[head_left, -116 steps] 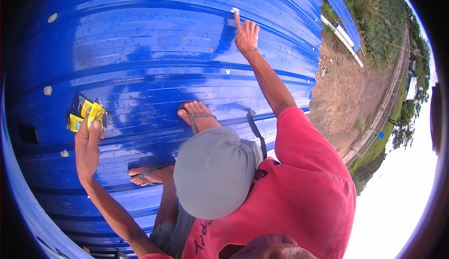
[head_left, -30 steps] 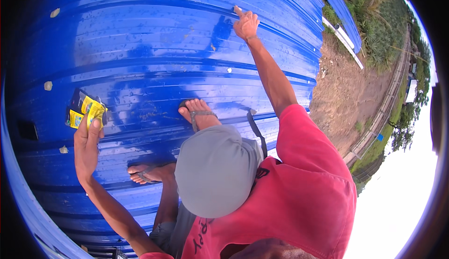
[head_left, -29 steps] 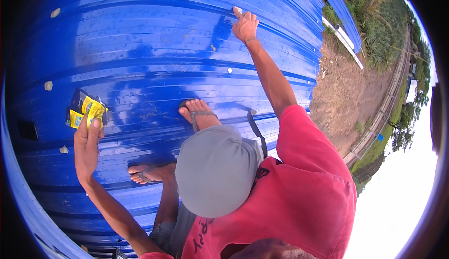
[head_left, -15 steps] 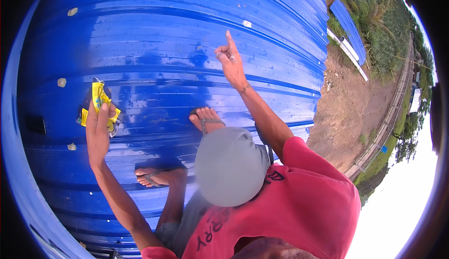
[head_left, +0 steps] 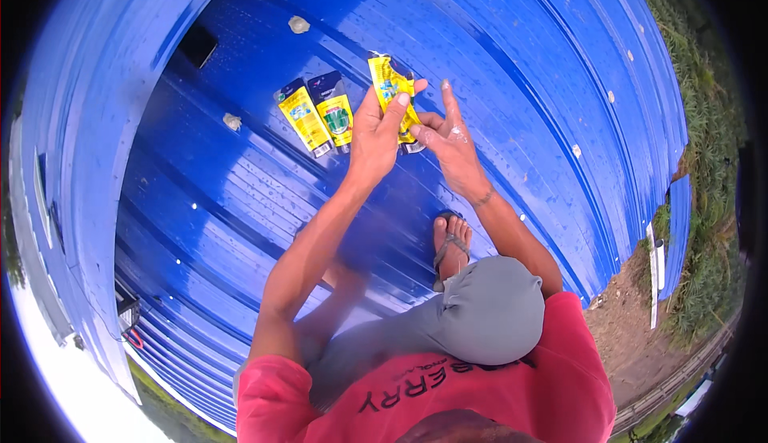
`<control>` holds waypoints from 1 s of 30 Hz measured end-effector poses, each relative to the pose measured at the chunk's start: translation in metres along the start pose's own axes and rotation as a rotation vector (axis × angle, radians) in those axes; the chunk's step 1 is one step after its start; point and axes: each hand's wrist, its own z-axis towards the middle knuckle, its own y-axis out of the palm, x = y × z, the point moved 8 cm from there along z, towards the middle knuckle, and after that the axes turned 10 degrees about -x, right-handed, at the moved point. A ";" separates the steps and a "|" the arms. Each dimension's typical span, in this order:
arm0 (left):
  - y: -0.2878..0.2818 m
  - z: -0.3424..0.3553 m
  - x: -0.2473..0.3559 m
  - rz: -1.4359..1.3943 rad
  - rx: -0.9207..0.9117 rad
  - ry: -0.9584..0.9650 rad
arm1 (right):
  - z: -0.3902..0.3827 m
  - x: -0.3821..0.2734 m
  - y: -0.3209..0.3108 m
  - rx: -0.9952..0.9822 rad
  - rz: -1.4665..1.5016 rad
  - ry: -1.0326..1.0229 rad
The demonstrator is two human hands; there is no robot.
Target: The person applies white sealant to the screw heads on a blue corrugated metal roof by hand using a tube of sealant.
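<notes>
My left hand (head_left: 376, 139) is closed around a crumpled yellow and dark packet (head_left: 382, 75), its thumb lying across the front. Beside it, my right hand (head_left: 456, 151) has thumb and bent fingers at the packet's lower right edge, seemingly pinching it. The right index finger points up, and whitish paste smears the fingers. Left of my hands, two more packets lie flat on the blue ribbed metal roof (head_left: 512, 107): one yellow packet (head_left: 302, 119) and one with a green print, a yellow-green packet (head_left: 336, 115).
Pale lumps of paste, such as one lump (head_left: 298, 25) and another lump (head_left: 232, 121), dot the roof. A dark flat object (head_left: 198, 45) lies at upper left. My sandalled foot (head_left: 452, 243) stands below my hands. Beyond the right roof edge are bare soil (head_left: 632, 315) and plants.
The view has swung left. My left hand has brought the packet over to my right hand, which was apart and pointing. The two packets on the roof now show fully.
</notes>
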 end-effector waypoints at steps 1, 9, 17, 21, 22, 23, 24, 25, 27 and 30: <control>-0.001 -0.001 -0.002 -0.013 -0.018 -0.015 | 0.001 0.002 0.002 0.002 0.004 -0.004; -0.137 -0.020 -0.007 1.145 0.224 -0.484 | -0.007 -0.005 -0.029 0.201 -0.061 -0.027; -0.141 -0.024 -0.066 1.133 0.574 -0.583 | 0.030 0.000 -0.013 0.165 -0.032 -0.047; -0.128 -0.018 -0.075 0.657 0.569 -0.389 | 0.062 0.022 -0.014 0.165 0.075 -0.070; -0.117 -0.016 -0.082 0.385 0.499 -0.327 | 0.066 0.025 -0.015 0.187 0.109 -0.078; -0.108 -0.015 -0.087 0.115 0.424 -0.263 | 0.069 0.027 -0.017 0.223 0.102 -0.076; -0.097 -0.014 -0.089 -0.154 0.344 -0.197 | 0.066 0.022 -0.022 0.244 0.008 -0.084; -0.089 -0.014 -0.077 -0.296 0.317 -0.191 | 0.065 0.014 -0.025 0.257 -0.082 -0.095; -0.096 -0.016 -0.061 -0.384 0.268 -0.205 | 0.062 0.001 -0.018 0.266 -0.268 -0.082; -0.089 -0.014 -0.041 -0.596 0.265 -0.172 | 0.067 -0.001 0.003 0.221 -0.329 -0.132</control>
